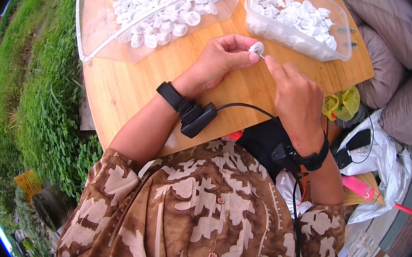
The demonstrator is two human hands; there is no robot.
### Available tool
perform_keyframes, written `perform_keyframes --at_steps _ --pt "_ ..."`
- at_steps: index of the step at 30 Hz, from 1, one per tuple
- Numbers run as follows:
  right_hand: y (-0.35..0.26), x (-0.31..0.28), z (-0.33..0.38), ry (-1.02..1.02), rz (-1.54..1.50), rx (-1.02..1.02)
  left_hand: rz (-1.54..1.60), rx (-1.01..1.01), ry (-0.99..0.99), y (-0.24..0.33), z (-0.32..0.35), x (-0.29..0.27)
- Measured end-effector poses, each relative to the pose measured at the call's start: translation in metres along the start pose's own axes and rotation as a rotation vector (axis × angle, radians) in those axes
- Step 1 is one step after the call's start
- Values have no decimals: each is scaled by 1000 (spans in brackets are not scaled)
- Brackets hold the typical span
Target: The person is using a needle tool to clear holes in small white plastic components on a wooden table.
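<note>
Between the thumb and fingers of my left hand (224, 57) is a small round white plastic part (257, 48). My right hand (294, 90) is closed around a thin metal tool (261, 56), mostly hidden by the fingers. Its tip meets the white part's lower edge, just above the wooden table. Beyond my left hand, a heap of similar white parts (163, 12) lies in a clear plastic container (81, 38). More white pieces (300, 17) fill a clear plastic tub (296, 46) beyond my right hand.
The wooden table (134, 85) has rounded edges. A black cable (249, 106) runs between my wrist straps. Right of the table are a yellow plastic bag (343, 103), grey padded cloth (380, 72), white sacks (388, 174) and a broom (367, 189). Tall grass (47, 95) grows on the left.
</note>
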State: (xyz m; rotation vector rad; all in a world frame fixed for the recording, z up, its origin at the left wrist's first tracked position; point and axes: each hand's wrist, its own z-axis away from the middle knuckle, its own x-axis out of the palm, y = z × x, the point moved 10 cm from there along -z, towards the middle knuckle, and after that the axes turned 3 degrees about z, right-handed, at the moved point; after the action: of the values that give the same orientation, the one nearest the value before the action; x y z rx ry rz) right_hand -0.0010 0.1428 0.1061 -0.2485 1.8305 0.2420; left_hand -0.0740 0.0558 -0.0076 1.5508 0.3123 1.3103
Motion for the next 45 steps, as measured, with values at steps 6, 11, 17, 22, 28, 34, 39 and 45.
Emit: perform_keyframes --at_steps 6,11,17,22,28,34,39,45 --pt "0 -3 -1 -2 4 -20 -27 14 0 3 0 1" --pt "0 0 -1 -5 15 -19 -59 28 2 2 -1 0" --pt "-1 -3 0 1 16 -18 -52 31 5 2 1 1" --pt "1 -4 -1 -6 -25 20 -51 29 2 1 0 0" --pt "-1 -4 -1 5 35 -22 -26 40 15 4 0 1" --pt "1 -2 -1 -1 20 -12 -47 25 24 2 1 0" --pt "3 -4 -2 -7 14 -20 -36 11 12 -1 0 0" --pt "5 -4 -3 -18 0 -34 -42 2 4 -3 -1 0"
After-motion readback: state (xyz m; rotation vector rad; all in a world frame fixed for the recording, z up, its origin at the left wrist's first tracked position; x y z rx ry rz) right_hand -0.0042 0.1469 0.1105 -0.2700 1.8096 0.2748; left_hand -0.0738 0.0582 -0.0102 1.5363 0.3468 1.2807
